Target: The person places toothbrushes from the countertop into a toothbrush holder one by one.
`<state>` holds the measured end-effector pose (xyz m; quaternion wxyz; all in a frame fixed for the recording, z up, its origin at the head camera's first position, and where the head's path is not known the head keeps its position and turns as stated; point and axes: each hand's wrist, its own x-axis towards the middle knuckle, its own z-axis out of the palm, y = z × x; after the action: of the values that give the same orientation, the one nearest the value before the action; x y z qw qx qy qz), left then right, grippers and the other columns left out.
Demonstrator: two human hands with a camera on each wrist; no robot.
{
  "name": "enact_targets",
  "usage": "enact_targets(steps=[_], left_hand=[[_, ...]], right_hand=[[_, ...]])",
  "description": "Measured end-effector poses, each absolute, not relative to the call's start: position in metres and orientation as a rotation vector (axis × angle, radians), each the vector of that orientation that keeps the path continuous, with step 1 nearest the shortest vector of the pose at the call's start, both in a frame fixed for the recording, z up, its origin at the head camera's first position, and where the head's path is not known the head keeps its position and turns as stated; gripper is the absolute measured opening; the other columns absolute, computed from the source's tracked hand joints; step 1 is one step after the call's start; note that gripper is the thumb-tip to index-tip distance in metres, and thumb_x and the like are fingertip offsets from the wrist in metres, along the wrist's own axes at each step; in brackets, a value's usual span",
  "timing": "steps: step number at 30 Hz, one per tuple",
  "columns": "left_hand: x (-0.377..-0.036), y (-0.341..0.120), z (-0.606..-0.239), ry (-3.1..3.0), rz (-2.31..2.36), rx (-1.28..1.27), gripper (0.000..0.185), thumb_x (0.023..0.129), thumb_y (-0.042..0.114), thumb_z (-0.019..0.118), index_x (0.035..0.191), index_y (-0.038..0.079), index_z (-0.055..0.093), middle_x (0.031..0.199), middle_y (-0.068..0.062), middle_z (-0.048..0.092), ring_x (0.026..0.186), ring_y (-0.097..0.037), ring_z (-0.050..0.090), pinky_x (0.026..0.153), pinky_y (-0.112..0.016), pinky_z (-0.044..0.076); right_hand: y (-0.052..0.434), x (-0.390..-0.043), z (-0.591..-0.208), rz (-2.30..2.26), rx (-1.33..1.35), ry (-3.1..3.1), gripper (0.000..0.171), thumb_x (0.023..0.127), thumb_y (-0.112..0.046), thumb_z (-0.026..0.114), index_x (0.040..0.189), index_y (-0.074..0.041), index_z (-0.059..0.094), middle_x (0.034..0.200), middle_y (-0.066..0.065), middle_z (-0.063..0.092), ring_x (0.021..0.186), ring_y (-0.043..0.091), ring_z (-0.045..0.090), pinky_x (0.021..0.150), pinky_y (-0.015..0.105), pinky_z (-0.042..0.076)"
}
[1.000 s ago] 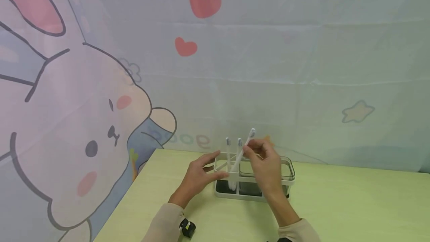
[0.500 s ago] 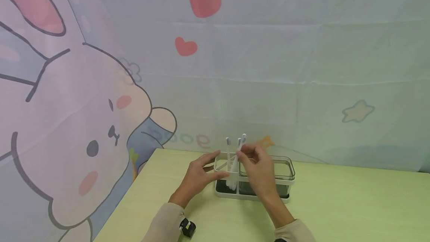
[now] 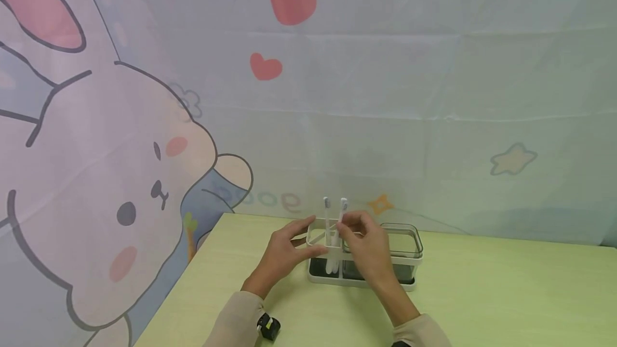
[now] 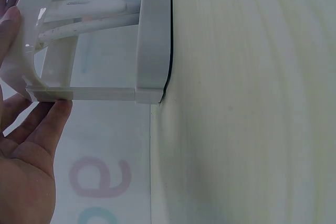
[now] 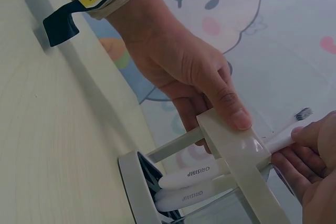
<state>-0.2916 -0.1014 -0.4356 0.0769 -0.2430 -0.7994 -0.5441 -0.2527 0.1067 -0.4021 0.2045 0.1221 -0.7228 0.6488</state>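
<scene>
A white toothbrush holder [image 3: 409, 261] with a dark base stands on the table. My left hand [image 3: 284, 250] grips its left end, thumb on the front of the upper frame and fingers at the back. My right hand [image 3: 368, 245] pinches a white toothbrush [image 5: 281, 139] between thumb and fingertips, just above the frame. That toothbrush stands nearly upright in the holder's left part, its head [image 3: 344, 204] showing above my fingers. To its left rises another toothbrush [image 3: 326, 210]. Two white handles [image 5: 191, 176] rest on the base in the right wrist view. Other brushes may be hidden.
A clear cup [image 3: 402, 237] with a dark rim fills the holder's right part. The pale yellow-green table [image 3: 506, 293] meets a printed cloth [image 3: 434, 95] just behind the holder. Black camera mounts sit at both wrists, the left one [image 3: 269, 327] over the table.
My right hand has moved left and slightly down, and the tilted toothbrush it pinches has come upright and lower into the holder's left part. My left hand has kept its place.
</scene>
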Motion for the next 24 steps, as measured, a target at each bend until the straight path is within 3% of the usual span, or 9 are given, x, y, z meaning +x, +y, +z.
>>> enact_targets(steps=[24], left_hand=[[-0.2917, -0.1018, -0.4360, -2.396, -1.603, -0.733, 0.074, 0.088, 0.022, 0.091, 0.153, 0.007, 0.058, 0.147, -0.012, 0.062, 0.135, -0.034, 0.059, 0.108, -0.035, 0.056]], right_hand=[[0.1072, -0.2545, -0.4029, 1.591, 0.334, -2.157, 0.014, 0.096, -0.001, 0.079, 0.108, 0.000, 0.072, 0.101, 0.008, 0.075, 0.096, 0.024, 0.074, 0.081, 0.027, 0.065]])
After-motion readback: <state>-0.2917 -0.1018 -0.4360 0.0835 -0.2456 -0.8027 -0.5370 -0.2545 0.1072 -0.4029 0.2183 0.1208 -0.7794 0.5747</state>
